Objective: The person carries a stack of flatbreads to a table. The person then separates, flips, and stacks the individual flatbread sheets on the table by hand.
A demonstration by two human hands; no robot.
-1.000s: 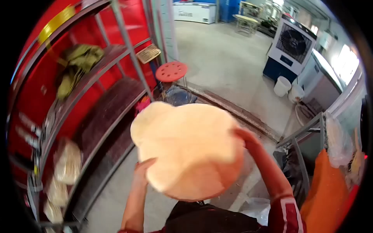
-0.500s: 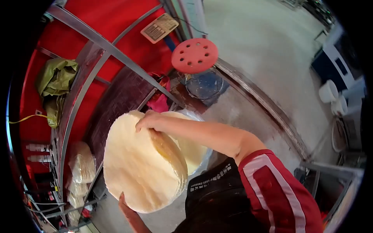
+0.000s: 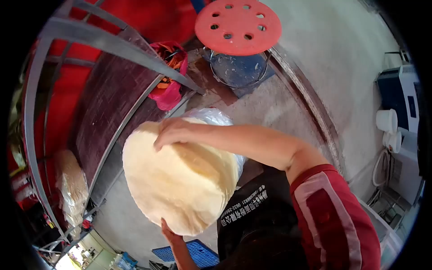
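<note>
**Stack of pale round sheets, held in two hands above a concrete floor**

Principal item: one stack of pale round sheets, cream-coloured, thick, uneven at the rim, its broad face turned up and tilted. It was held in front of the person, clear of the shelves.

Right hand: closed over the upper edge, fingers bent down onto the face; forearm laid across the top of the stack. Beneath that forearm the upper layers showed a fold or raised lip.

Left hand: holding the lower edge from below, one digit up against the rim, the rest hidden by the stack.

Clear plastic film: crumpled, showing past the upper and right edges of the stack; what it enclosed could not be told.

Clothing: one black apron, white lettering; one red sleeve, pale stripes, on the right arm.

Surroundings: one red round stool, holes in its seat, beyond the stack; one pink bag, orange contents, beside the shelf post; one metal-framed rack, dark boards, to the left, with plastic-wrapped packages near its lower end; one blue plastic crate, slotted, on the floor; two white buckets, far right.
</note>
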